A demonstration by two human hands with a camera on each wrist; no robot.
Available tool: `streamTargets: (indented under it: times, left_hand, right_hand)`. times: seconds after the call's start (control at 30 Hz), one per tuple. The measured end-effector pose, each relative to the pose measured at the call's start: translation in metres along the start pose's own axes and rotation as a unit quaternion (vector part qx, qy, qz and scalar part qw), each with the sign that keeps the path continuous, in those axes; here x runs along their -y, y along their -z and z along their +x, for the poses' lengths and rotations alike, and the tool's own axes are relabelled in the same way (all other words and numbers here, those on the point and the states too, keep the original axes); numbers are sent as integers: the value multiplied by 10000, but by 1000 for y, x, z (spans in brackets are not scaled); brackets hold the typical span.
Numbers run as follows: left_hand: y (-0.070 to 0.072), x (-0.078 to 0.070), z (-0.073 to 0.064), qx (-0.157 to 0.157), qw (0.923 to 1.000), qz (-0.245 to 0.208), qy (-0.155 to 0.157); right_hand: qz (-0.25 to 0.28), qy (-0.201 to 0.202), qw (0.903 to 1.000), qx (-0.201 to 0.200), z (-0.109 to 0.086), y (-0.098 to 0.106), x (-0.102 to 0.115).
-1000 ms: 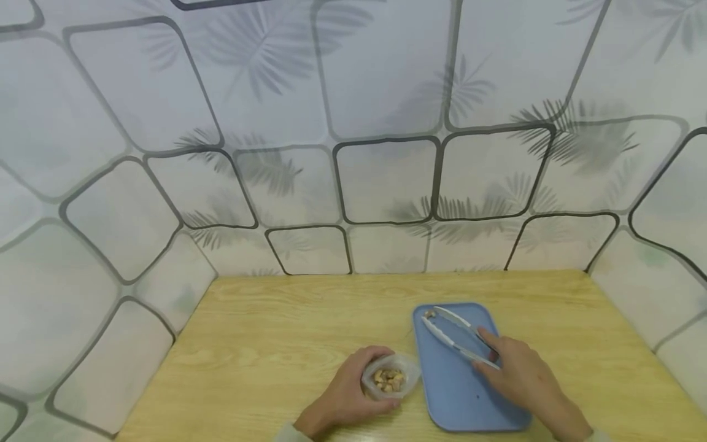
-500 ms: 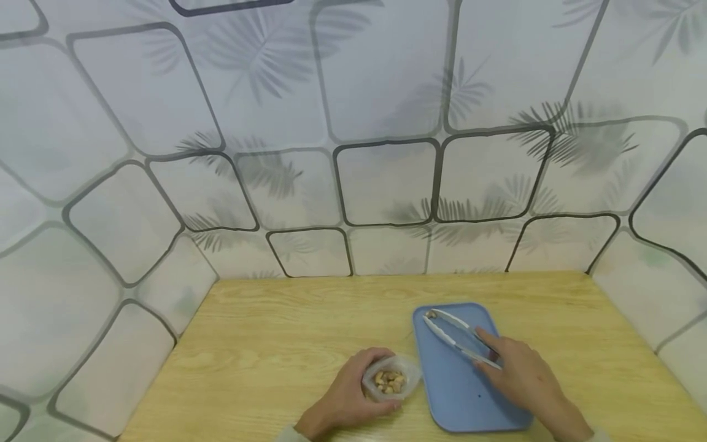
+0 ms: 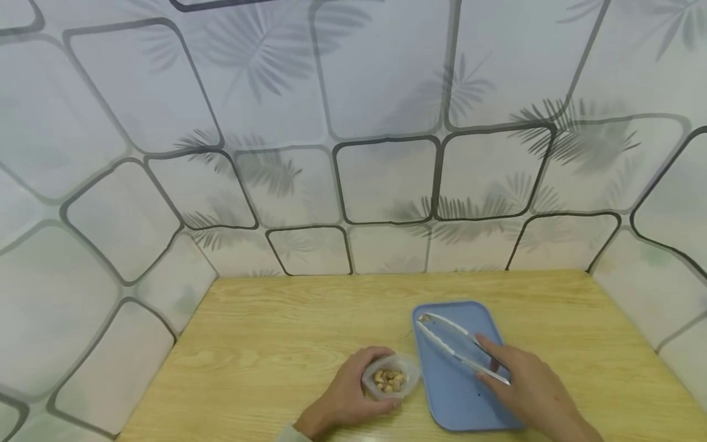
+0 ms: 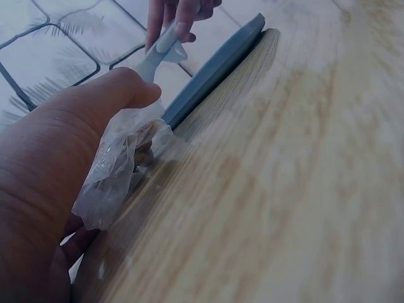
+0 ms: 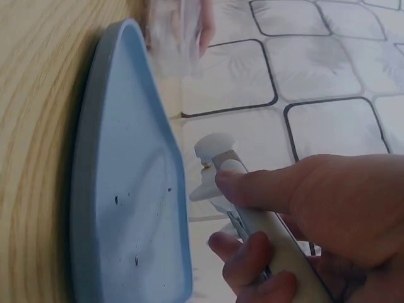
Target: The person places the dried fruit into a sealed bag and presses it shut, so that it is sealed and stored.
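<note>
My left hand (image 3: 350, 393) holds a clear plastic bag (image 3: 411, 371) upright on the table, thumb and fingers curved round its sides. Several pale brown nuts (image 3: 389, 379), which look like cashews, lie inside its open mouth. My right hand (image 3: 536, 387) grips a pair of white-tipped tongs (image 3: 454, 354) by the handles. Their tips meet around one small brown piece (image 3: 424, 318) over the far left corner of the blue tray (image 3: 458, 402). In the right wrist view the tongs (image 5: 271, 233) stand apart from the tray (image 5: 101, 158), thumb pressing one arm.
A few dark specks (image 5: 136, 260) dot the tray's surface. The tray lies just right of the bag on a wood-grain table (image 3: 265, 344). Patterned walls (image 3: 386, 184) close off the table's back and both sides.
The tongs' tips, with the small piece between them, have shifted slightly left. My right hand has moved a little to the right and nearer. The left hand and bag have stayed put.
</note>
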State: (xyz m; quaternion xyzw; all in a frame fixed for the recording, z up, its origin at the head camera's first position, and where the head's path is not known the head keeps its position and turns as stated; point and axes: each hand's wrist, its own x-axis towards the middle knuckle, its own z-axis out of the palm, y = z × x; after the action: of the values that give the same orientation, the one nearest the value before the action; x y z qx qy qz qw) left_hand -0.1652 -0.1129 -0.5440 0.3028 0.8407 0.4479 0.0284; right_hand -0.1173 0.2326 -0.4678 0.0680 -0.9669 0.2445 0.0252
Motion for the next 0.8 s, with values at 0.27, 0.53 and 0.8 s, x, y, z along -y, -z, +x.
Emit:
streamTargets:
  times: [0.27,0.53,0.8]
  left_hand:
    - [1,0,0,-26,9998,91,-150]
    - [2,-1,0,18,10000,-12,26]
    - [1,-2,0,18,10000,65,29]
  right_hand:
    - [672,480,9966,56,-14,3,1]
    - [867,1582,9827,-424,-22,-3,1]
    - [1074,1606,9807,299,-27,-2,10]
